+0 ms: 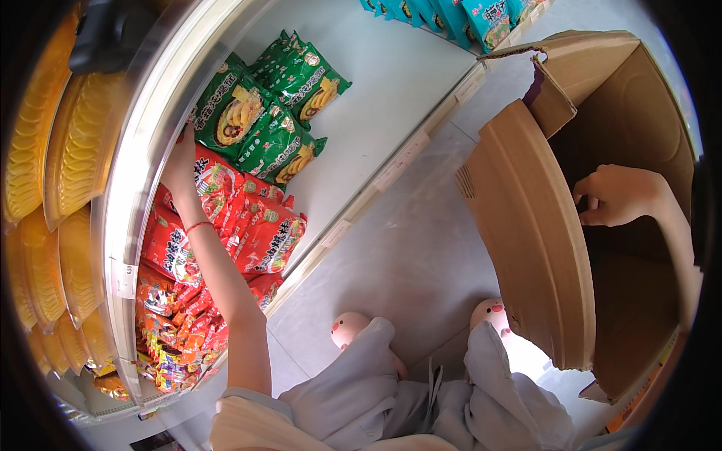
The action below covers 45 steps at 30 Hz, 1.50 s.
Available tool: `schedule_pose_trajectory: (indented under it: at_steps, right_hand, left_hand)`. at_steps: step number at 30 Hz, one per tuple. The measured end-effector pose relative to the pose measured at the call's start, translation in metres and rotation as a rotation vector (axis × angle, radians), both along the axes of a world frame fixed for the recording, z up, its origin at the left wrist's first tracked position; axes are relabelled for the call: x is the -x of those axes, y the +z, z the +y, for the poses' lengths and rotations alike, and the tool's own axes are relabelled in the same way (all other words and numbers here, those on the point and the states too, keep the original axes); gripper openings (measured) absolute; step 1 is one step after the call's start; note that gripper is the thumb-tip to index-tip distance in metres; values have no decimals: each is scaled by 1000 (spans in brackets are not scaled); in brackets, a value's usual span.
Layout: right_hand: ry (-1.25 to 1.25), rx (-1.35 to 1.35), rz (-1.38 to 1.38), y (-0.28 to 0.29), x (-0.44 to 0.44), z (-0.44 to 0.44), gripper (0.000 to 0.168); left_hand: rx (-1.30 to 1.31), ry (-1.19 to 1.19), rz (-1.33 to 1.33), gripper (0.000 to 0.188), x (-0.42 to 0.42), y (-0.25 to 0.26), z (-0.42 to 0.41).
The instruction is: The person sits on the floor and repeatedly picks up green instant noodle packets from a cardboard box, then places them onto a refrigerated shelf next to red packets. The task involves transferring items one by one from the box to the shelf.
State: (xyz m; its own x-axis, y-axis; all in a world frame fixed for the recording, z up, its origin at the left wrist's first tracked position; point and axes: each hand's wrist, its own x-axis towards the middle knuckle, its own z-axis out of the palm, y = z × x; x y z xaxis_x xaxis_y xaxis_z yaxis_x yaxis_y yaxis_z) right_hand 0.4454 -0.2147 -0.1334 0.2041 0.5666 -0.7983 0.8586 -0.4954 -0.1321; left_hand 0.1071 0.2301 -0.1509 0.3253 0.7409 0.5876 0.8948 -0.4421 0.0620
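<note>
My left hand (pixel 179 160) reaches onto the white shelf, at the border between green noodle packets (pixel 237 110) and red noodle packets (pixel 271 234). Its fingertips are largely hidden beside the nearest green packet, so a grip is not visible. My right hand (pixel 629 194) is curled at the mouth of an open cardboard box (pixel 632 118). Those fingers are at the inner edge of the box's long flap (pixel 524 225); whether they pinch it I cannot tell. The visible inside of the box is dark.
Above the packets runs a curved white shelf edge (pixel 121 225) with price labels. Yellow plastic-covered goods (pixel 79 141) stand above it. Orange and red packets (pixel 175 332) fill the near shelf end, teal packets (pixel 488 22) the far end. Grey floor tiles (pixel 383 253) lie below.
</note>
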Motion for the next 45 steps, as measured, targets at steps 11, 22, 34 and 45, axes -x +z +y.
schedule_pose_trajectory:
  at_steps: [11,22,34,45]
  right_hand:
    - [-51,-103,44,9,9,-6,28]
    - [-81,-438,246,-9,-7,9,11]
    - [-87,-803,213,21,-13,9,7]
    - [-447,-1025,796,36,32,2,15]
  left_hand:
    - [335,-206,-481,52,-12,-11,32]
    - [697,-468,-704,52,-4,4,-3]
    - [942,-454,-1073,53,-10,16,-24]
    - [1840,-888,-528,51,-52,-10,-171]
